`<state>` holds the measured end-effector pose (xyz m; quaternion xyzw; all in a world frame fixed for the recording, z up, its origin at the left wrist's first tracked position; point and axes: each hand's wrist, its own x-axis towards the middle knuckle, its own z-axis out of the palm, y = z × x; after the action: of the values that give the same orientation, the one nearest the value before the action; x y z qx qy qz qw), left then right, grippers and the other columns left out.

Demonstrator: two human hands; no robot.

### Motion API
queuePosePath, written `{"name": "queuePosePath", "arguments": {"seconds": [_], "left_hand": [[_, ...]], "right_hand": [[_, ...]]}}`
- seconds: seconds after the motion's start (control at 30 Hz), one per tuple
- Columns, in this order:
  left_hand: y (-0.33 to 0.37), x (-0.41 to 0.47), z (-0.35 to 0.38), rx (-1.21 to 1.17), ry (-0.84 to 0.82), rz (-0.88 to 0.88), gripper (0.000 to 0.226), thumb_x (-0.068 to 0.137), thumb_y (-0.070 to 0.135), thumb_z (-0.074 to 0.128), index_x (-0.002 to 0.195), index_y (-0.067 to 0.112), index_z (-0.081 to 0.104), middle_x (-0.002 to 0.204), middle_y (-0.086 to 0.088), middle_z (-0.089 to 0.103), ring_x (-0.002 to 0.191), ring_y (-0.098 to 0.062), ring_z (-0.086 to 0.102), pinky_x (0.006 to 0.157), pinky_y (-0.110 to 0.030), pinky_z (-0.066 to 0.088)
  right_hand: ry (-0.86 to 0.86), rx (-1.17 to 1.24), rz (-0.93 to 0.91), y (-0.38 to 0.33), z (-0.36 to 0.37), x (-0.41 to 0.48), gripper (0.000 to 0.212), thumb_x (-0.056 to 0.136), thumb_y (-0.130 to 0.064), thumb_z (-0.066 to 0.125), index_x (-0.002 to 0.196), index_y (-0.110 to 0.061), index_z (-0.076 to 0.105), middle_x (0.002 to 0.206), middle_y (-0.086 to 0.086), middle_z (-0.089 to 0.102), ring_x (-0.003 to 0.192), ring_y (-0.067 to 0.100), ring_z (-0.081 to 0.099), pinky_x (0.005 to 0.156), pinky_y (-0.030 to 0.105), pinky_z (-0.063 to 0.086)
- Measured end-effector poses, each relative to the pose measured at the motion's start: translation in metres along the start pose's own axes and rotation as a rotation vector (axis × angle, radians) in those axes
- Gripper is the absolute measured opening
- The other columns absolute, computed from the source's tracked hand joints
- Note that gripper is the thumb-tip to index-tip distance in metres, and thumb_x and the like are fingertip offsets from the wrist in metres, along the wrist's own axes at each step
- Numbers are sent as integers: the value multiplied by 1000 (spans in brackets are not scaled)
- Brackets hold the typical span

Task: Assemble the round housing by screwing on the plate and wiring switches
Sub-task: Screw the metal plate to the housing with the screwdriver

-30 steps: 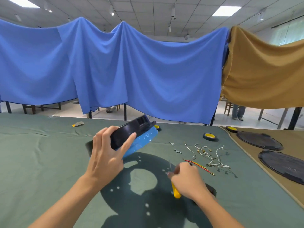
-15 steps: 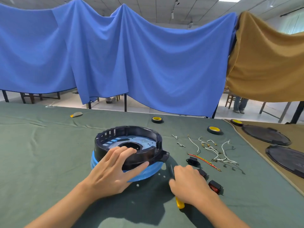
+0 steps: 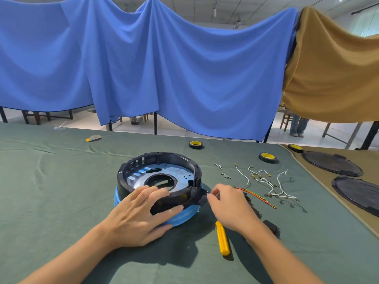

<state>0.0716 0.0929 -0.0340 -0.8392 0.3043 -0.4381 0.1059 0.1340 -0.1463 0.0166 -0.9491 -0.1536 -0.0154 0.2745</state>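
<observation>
Steadying the round housing (image 3: 176, 156), open side up at mid tabletop (image 3: 51, 191), with the left hand (image 3: 137, 216), fingers spread wide over its near rim. At its side tab, the right hand (image 3: 227, 203), fingers bunched narrow; cannot tell whether holding anything. Yellow screwdriver (image 3: 222, 238) just beside, wires (image 3: 266, 181) further right

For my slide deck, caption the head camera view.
Left hand rests on the round black plastic housing; right hand pinches a small part beside it, yellow-handled screwdriver lying nearby.

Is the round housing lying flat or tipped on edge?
Flat, open side up: the round housing sits level on the table, inner plate visible, left hand on its rim.
</observation>
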Motion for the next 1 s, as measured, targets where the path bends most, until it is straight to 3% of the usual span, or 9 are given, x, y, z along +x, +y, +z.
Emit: {"name": "queuePosePath", "arguments": {"seconds": [0.17,0.27,0.33,0.47,0.53,0.6,0.73,0.87,1.0], "left_hand": [[-3,1,0,-1,-21,-20,35,90,22,58,121,29,72,120,-8,44,106,-27,47,93,-36,42],[-8,4,1,18,-60,-42,52,78,6,54,120,31,72,122,-10,42,109,-29,44,95,-35,37],[-13,5,2,5,-80,-85,66,66,-6,57,121,28,72,122,-11,42,109,-31,44,94,-36,37],[-13,11,10,-17,-98,-227,46,87,19,57,132,10,62,118,-11,49,107,-29,48,93,-36,36],[-6,16,14,-29,-90,-354,48,91,31,50,129,5,62,114,-11,55,105,-29,52,92,-36,35],[3,26,19,-37,-84,-493,47,92,38,47,121,7,67,112,-11,59,106,-28,52,92,-37,34],[12,49,31,-135,-74,-747,46,95,45,39,99,17,75,98,4,68,98,-25,59,87,-36,28],[1,48,38,-160,-77,-696,43,97,42,38,93,24,76,91,10,67,95,-23,60,83,-36,24],[-10,44,44,-174,-76,-625,44,100,36,33,104,24,76,107,8,67,110,-16,51,88,-40,25]], "right_hand": [[45,267,138,-4,13,16,16,93,-27,54,105,-20,63,102,7,67,99,27,61,86,42,54],[37,380,202,-2,16,24,4,87,-19,64,87,-23,65,96,7,71,94,27,64,84,42,56],[12,392,231,-2,20,27,12,86,-16,66,75,-23,66,90,5,71,89,24,64,80,40,57],[67,439,283,-6,25,38,16,90,-17,54,79,-16,66,84,7,70,81,25,66,70,40,55],[92,519,301,-10,24,47,16,91,-20,55,80,-14,65,77,6,68,62,17,64,54,32,50],[59,513,289,-14,24,53,16,92,-22,58,80,-14,64,70,3,66,53,11,59,49,26,45],[53,433,268,-13,30,59,9,90,-20,64,96,-15,68,95,5,67,88,21,63,70,30,49],[36,430,254,-6,27,57,6,85,-16,66,80,-18,64,90,5,69,84,20,62,59,25,45],[9,431,205,-8,27,49,10,82,-11,62,76,-19,59,87,4,68,88,21,63,68,36,52]]}}
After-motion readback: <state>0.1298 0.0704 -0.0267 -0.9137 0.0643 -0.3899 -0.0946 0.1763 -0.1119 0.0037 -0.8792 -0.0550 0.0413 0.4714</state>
